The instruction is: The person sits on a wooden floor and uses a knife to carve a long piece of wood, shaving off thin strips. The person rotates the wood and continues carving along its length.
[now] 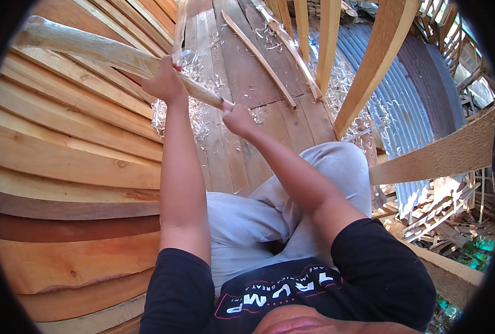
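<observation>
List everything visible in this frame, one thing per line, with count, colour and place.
Wooden pole: one, pale, slanting from upper left down to centre, held in both hands.
Stacked planks: many, tan to reddish brown, along the left side.
Plank floor: grey-brown boards, top centre, running under the legs.
Wood shavings: pale heaps, on the floor below the pole.
Thin strips: two, pale, lying on the floor at top centre.
Curved wooden ribs: several, light tan, upper right.
Corrugated sheet: one, grey-blue, right, below the ribs.
Scrap wood: pile, pale, lower right.
Trousers: light grey, centre.
Shirt: black, bottom.
Left hand: gripping the pole mid-length.
Right hand: at the pole's lower end.
</observation>
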Demonstrator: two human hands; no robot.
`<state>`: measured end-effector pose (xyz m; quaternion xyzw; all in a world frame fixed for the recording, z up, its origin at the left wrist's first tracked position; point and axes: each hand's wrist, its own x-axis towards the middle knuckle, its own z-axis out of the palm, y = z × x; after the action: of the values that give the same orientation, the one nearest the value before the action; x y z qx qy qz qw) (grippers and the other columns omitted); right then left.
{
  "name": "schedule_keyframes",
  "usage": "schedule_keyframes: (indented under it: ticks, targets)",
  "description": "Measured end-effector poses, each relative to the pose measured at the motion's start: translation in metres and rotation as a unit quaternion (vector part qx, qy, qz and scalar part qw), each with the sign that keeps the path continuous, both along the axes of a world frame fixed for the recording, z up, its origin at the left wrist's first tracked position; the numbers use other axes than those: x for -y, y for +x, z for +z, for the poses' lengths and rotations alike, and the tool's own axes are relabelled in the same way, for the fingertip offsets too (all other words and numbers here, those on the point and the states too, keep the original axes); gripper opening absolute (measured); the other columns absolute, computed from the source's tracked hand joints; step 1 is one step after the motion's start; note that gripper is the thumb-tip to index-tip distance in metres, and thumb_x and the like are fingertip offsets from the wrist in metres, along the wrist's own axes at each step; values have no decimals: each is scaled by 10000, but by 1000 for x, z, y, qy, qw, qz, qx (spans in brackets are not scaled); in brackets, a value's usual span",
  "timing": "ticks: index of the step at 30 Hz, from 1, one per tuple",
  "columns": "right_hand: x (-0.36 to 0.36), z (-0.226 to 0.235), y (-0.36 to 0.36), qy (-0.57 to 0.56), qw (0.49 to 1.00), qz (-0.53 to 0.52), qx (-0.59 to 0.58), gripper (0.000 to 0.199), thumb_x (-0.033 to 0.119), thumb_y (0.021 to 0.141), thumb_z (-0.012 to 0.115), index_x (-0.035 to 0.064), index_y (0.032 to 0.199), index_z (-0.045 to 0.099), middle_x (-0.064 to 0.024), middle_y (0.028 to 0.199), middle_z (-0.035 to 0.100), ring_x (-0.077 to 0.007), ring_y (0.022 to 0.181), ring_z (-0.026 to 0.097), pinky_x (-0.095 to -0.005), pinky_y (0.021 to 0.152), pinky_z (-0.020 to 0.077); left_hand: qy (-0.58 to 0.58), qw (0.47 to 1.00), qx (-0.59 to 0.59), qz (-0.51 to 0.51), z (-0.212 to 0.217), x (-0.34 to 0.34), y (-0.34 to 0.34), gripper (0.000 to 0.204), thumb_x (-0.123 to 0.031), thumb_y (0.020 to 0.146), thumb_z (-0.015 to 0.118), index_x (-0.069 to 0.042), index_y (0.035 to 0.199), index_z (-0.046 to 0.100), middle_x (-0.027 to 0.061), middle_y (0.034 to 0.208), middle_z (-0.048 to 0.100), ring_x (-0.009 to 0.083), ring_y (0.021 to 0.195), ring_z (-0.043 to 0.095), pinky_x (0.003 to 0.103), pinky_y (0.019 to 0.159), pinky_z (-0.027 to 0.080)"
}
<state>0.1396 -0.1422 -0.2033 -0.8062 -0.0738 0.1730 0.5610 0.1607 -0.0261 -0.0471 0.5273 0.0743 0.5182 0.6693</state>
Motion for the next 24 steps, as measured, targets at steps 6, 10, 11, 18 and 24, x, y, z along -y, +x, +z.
schedule_keyframes:
  ticks: [6, 10, 11, 18, 24]
  targets:
    - [16, -52, 6, -10, 993, -67, -96, 531, 379, 976, 373, -77, 1100, 614, -321, 1093, 611, -442, 1080, 579, -474, 941, 438, -5, 1000, -13, -3, 7, 13, 8, 278, 13, 679, 631, 137, 898, 511, 117, 677, 567, 185, 518, 553, 294, 481, 473]
    - [5, 18, -3, -17, 999, 43, -28, 556, 398, 977, 364, -91, 1122, 585, -298, 1034, 620, -403, 1003, 595, -453, 872, 450, 30, 1000, -1, -5, 9, 8, 1, 344, 59, 686, 624, 152, 988, 487, 139, 698, 585, 180, 496, 554, 286, 449, 479]
    - [4, -4, 10, 1, 1000, 18, -16, 576, 411, 977, 366, -110, 1076, 589, -280, 944, 638, -376, 889, 625, -447, 784, 469, 35, 999, 4, -17, 11, 14, 3, 349, 79, 691, 622, 153, 1002, 481, 149, 708, 594, 178, 484, 554, 281, 435, 484]
    - [21, -35, 7, -26, 986, -2, -166, 582, 425, 977, 358, -109, 1051, 577, -257, 885, 640, -357, 848, 632, -436, 743, 481, 19, 1000, -3, -8, 8, 11, 5, 322, 57, 702, 625, 138, 985, 495, 140, 694, 583, 183, 500, 556, 284, 456, 487]
    - [12, -8, 14, -18, 995, 14, -100, 534, 396, 965, 397, -98, 1035, 588, -224, 846, 648, -343, 769, 642, -432, 706, 480, -11, 998, 0, -68, 8, 6, 3, 337, 30, 699, 665, 114, 978, 497, 129, 728, 559, 184, 563, 555, 288, 478, 480]
